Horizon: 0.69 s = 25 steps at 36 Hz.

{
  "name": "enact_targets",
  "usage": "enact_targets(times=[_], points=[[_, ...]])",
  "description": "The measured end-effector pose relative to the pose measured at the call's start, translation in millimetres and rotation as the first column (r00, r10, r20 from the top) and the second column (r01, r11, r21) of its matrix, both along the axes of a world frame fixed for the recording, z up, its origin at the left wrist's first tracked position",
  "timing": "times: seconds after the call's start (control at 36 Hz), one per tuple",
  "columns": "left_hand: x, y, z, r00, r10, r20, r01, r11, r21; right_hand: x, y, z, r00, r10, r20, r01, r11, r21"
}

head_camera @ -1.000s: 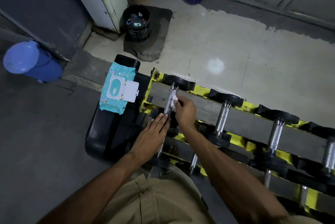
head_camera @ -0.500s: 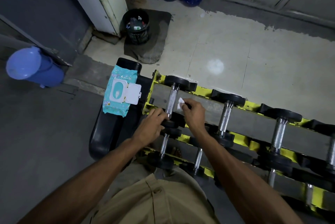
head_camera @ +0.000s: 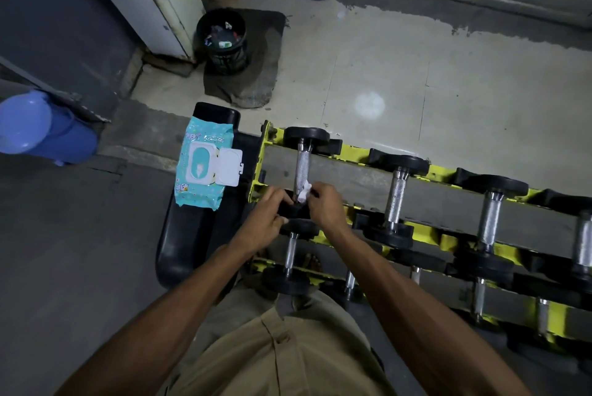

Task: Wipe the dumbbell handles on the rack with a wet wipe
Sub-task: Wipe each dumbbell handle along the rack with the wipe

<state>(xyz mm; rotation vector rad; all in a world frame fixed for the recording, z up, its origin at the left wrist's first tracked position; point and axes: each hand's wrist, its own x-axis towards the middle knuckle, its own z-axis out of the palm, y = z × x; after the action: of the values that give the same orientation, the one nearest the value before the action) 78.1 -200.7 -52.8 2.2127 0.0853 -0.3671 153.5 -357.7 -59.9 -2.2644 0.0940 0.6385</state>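
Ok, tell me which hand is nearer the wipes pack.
Left. The left hand is just right of the pack; the right hand lies farther right, holding a wipe.

Counts at the rack

Two hands, one wet wipe (head_camera: 304, 192), one wipes pack (head_camera: 201, 168), one bin (head_camera: 221, 37), four top-row dumbbells.

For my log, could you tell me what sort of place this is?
Probably a gym's corner: a yellow rack of dumbbells, with a bench beside it.
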Motion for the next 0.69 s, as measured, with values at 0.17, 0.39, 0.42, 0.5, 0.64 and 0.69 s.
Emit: enact_targets(times=[0.17, 0.39, 0.42, 0.5, 0.64, 0.69], points=[[-25.5, -16.8, 8.8, 0.99, 0.005, 0.143, -0.047, 0.955, 0.292, 51.9, 32.1, 11.2, 0.902, -0.408, -0.144, 0.431, 0.873, 0.23], [-53.9, -43.9, -0.9, 0.928, -0.373, -0.011, 0.293, 0.708, 0.643, 28.9, 25.5, 5.4, 0.916, -0.38, -0.124, 0.399, 0.888, 0.228], [-55.2, -43.5, -1.8, 0.935, -0.355, -0.011, 0.278, 0.712, 0.645, 16.5, 21.0, 5.9, 0.939, -0.314, -0.138, 0.338, 0.915, 0.22], [-56.2, -37.6, -3.3, 0.947, -0.319, 0.031, 0.243, 0.777, 0.58, 12.8, 12.6, 3.8, 0.964, -0.203, -0.173, 0.232, 0.959, 0.165], [-52.8, -32.0, -1.0, 0.953, -0.293, 0.078, 0.212, 0.827, 0.52, 49.7, 23.0, 1.1, 0.894, -0.356, -0.273, 0.415, 0.887, 0.201], [-51.6, -30.9, 0.3, 0.951, -0.297, 0.083, 0.21, 0.82, 0.532, 36.0, 23.4, 5.0, 0.934, -0.306, -0.186, 0.337, 0.926, 0.171]])
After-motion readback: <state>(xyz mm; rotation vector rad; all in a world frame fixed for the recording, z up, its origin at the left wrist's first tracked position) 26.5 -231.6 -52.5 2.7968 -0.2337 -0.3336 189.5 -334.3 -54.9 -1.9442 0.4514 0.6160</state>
